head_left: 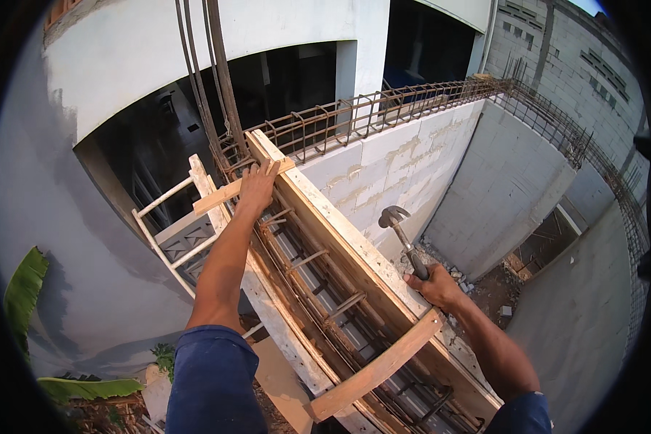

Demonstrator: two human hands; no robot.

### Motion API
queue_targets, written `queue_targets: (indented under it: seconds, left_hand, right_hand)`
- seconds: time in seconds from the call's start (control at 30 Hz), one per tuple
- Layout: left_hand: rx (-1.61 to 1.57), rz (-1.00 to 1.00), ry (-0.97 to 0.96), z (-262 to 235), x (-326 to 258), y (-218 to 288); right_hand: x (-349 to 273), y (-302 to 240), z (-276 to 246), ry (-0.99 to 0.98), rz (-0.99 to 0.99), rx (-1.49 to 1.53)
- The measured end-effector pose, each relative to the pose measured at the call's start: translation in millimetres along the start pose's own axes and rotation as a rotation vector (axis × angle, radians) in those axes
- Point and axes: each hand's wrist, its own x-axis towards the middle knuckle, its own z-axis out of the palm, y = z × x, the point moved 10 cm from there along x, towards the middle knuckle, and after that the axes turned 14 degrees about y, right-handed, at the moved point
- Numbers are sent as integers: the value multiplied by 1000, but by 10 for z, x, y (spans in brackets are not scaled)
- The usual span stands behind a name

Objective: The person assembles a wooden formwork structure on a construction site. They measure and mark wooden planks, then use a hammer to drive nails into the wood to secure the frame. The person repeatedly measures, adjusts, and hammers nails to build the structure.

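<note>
One wooden strip (220,196) lies under the left hand (257,189), its middle hidden; whether those fingers grip it cannot be told. A second strip (377,367) spans the board formwork (346,224), nearer the body than the right hand (440,288), whose fingers clench one claw hammer (403,239), hiding its handle's end.

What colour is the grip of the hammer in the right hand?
The hammer's grip is dark grey to black; the head view shows it best.
</note>
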Motion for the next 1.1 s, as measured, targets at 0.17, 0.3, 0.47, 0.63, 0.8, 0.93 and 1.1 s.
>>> queue_targets:
  seconds: [0.17, 0.3, 0.47, 0.63, 0.8, 0.93, 1.1]
  left_hand:
    - [-58, 17, -148, 391, 118, -147]
    - [-81, 54, -141, 352, 81, -93]
    - [-61, 45, -98, 269, 26, -76]
    - [-59, 96, 11, 231, 3, -97]
    - [-55, 73, -36, 311, 16, -136]
    - [-54, 142, 19, 225, 68, -99]
    - [-75, 106, -32, 298, 57, -140]
  right_hand:
    - [107, -198, -17, -1, -47, -83]
    - [643, -964, 57, 3, -249, -131]
    - [1158, -2162, 330, 201, -526, 202]
    - [1452, -2318, 971, -57, -323, 93]
    - [1504, -2401, 987, -11, -303, 99]
    - [1426, -2425, 1053, -64, -243, 36]
    - [1471, -2474, 1065, -83, -201, 87]
